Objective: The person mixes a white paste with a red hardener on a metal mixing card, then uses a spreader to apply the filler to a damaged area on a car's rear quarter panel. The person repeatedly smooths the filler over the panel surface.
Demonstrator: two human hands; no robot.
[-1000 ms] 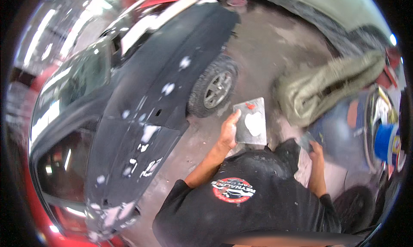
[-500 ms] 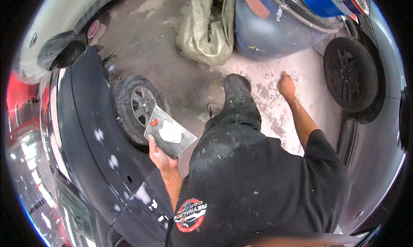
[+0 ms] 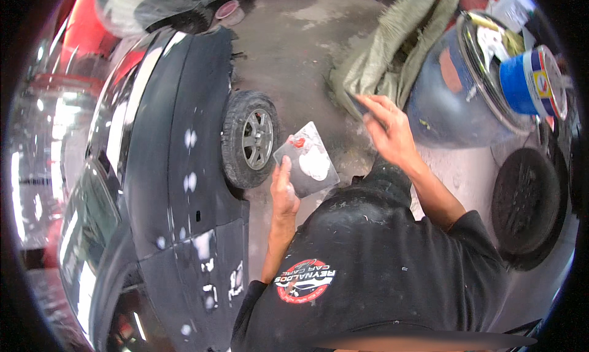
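My left hand [image 3: 283, 192] grips the lower left edge of a flat grey mixing board [image 3: 305, 185], thumb on its top face. On the board lies a mound of white filler paste [image 3: 315, 164], with a smaller red dab of paste [image 3: 298, 143] near its far edge. Up and to the right of the board, my right hand [image 3: 392, 134] is raised, its fingers pinching a thin dark flat spreader [image 3: 354, 105] seen nearly edge-on. The spreader is apart from the board. To the left stands a dark car panel [image 3: 199, 119] with several white patches.
The car's wheel [image 3: 257, 138] is just left of the board. A large blue drum [image 3: 442, 107] stands at the right with a blue can [image 3: 521, 82] on it. A greenish sack [image 3: 374, 70] leans beside the drum. A loose tyre [image 3: 526, 208] is at far right.
My right hand has come up and inward toward the board, and the spreader now shows in it. The view has turned, so the car and board appear further right.
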